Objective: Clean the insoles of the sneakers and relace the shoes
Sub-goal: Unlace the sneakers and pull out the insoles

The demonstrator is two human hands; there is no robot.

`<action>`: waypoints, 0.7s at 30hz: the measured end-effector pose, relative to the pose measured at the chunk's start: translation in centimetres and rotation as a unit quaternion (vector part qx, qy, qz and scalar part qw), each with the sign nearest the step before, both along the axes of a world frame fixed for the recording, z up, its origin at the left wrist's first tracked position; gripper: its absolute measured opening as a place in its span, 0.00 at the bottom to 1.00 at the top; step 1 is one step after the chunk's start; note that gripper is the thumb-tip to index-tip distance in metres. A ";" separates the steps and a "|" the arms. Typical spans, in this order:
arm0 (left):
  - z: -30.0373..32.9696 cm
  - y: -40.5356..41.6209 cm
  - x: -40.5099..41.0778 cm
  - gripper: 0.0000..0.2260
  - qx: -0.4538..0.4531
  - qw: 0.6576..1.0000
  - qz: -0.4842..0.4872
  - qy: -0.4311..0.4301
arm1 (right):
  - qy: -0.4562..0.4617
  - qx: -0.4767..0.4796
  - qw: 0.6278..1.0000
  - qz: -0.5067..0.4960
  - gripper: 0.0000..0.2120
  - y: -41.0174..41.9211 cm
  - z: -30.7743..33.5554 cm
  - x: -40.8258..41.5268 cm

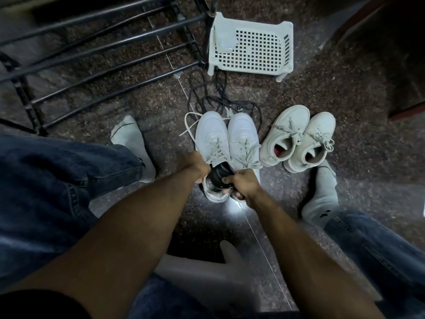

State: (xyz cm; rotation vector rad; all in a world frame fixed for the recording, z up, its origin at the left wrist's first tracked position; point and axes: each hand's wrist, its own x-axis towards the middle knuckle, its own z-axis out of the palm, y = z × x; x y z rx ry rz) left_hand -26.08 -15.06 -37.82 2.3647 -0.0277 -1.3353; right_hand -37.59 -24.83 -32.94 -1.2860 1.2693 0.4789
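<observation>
Sneakers [226, 143], white pair, standing side by side on speckled floor [287, 203], toes aimed away, long axes running away from the camera; heels partly hidden behind both hands; dark insole [219, 174] bent and rising out of the left shoe's opening, lower end lost inside; left hand [197, 168] curled around insole's near-left edge; right hand [243, 183] gripping its right side, fingers folded; grey laces criss-crossed and loose on the uppers; second, creamier pair [299, 139] just beside, on the right, red lining visible; loose black laces [207, 97] tangled beyond the toes, near white basket [251, 46]; edges blurred.
</observation>
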 end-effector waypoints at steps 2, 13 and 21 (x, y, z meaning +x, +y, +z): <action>-0.6 -0.1 -0.4 0.11 0.004 1.000 0.010 -0.006 | 0.012 0.025 0.998 0.055 0.04 -0.9 1.2 -0.2; -5.1 0.8 0.7 0.16 0.052 0.998 0.033 -0.021 | 0.052 0.094 0.947 0.303 0.03 -4.6 5.8 -5.1; -2.0 0.8 1.0 0.08 0.026 0.999 0.027 -0.028 | 0.201 -0.032 0.833 0.514 0.03 -13.7 9.3 -8.1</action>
